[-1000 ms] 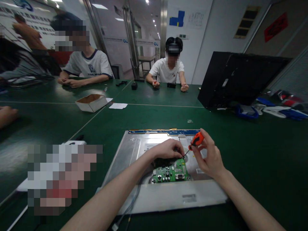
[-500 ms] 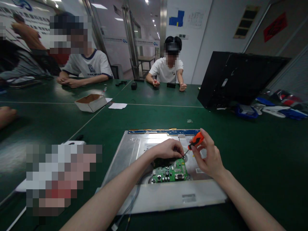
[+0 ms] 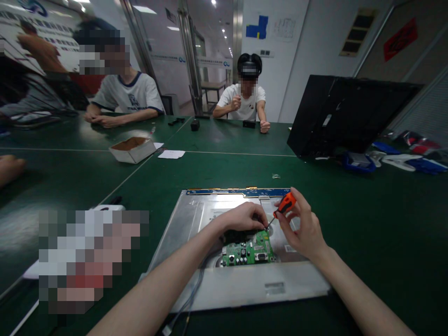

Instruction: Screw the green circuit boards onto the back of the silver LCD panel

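An orange and black screwdriver [image 3: 287, 203] slants down to the left in my right hand [image 3: 308, 228], gripped by its handle between thumb and fingers. Its thin shaft ends at the upper right corner of a green circuit board [image 3: 245, 252]. My left hand [image 3: 247, 216] is closed, thumb and fingertips together right beside the screwdriver tip. Whatever those fingertips pinch is too small to make out. Under the board lies a silver metal display panel [image 3: 171, 228] with a blue strip board [image 3: 238, 192] along its far edge. My left hand and wrist cover part of the board.
Grey cables [image 3: 196, 289] trail off the panel's near side. A dark monitor housing [image 3: 350, 112] stands at the right, beside blue and white gloves [image 3: 409, 162]. A paper box [image 3: 131, 151] sits farther left. Two people [image 3: 129, 95] [image 3: 247, 95] sit across the green table [image 3: 217, 165].
My hands stay in nearly the same place; the screwdriver handle looks slightly turned. Across the table, the person with the headset has raised one hand toward the chest.
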`<act>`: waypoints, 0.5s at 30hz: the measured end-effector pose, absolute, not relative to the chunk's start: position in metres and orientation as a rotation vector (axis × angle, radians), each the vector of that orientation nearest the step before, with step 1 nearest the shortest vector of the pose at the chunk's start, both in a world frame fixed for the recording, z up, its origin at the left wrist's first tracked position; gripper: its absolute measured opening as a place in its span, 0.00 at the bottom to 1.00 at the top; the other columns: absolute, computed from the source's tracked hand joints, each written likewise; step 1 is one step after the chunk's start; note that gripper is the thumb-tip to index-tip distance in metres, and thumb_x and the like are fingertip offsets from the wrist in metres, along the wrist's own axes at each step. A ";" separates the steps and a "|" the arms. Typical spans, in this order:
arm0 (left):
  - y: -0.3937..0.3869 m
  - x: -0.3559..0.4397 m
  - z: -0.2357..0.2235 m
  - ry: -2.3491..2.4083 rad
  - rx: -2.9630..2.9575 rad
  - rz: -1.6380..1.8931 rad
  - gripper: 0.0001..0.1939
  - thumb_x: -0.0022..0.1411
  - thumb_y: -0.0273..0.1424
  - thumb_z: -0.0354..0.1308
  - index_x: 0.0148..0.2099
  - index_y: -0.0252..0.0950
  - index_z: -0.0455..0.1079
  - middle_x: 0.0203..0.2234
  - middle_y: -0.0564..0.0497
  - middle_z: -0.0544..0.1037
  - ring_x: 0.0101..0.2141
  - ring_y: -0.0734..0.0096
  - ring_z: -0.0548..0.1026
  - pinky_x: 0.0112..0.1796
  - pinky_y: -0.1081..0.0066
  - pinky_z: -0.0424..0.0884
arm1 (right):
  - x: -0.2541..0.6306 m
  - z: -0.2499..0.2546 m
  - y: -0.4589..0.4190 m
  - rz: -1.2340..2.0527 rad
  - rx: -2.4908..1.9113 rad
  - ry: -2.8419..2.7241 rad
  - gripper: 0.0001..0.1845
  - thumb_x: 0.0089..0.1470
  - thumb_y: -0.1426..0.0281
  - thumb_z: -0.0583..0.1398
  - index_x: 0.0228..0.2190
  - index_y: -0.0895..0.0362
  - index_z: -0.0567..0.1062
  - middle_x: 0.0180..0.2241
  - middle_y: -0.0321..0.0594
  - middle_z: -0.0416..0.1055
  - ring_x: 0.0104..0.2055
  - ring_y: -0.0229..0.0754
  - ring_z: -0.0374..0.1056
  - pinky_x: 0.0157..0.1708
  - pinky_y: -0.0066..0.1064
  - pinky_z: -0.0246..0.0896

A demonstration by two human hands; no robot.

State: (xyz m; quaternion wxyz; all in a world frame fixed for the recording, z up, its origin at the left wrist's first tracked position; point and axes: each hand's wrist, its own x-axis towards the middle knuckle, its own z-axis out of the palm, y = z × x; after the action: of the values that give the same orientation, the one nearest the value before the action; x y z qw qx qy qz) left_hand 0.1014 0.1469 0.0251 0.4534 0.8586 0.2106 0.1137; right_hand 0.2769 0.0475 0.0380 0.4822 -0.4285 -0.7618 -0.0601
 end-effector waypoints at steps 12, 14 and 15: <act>0.147 0.100 0.026 0.516 2.146 0.283 0.05 0.53 0.20 0.64 0.34 0.33 0.77 0.30 0.52 0.77 0.33 0.71 0.74 0.36 0.74 0.67 | 0.278 0.037 0.050 -0.298 -0.994 -1.862 0.39 0.59 0.71 0.59 0.65 0.51 0.47 0.25 0.32 0.70 0.19 0.36 0.66 0.16 0.27 0.66; 0.147 0.100 0.026 0.519 2.140 0.281 0.05 0.54 0.21 0.64 0.34 0.33 0.77 0.30 0.53 0.77 0.33 0.71 0.74 0.36 0.74 0.67 | 0.278 0.038 0.049 -0.238 -0.987 -1.874 0.39 0.59 0.73 0.58 0.65 0.52 0.46 0.28 0.36 0.72 0.20 0.36 0.68 0.18 0.28 0.68; 0.147 0.100 0.026 0.521 2.136 0.280 0.05 0.54 0.21 0.64 0.34 0.34 0.77 0.30 0.53 0.77 0.33 0.71 0.74 0.36 0.74 0.67 | 0.277 0.039 0.048 -0.201 -0.983 -1.881 0.39 0.59 0.74 0.57 0.65 0.53 0.45 0.30 0.38 0.73 0.22 0.37 0.69 0.19 0.29 0.69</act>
State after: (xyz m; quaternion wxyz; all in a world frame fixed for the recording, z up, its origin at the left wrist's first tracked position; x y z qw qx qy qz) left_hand 0.1004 0.1469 0.0258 0.4463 0.8624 0.2104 0.1132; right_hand 0.2774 0.0483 0.0390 0.4837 -0.4036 -0.7722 -0.0826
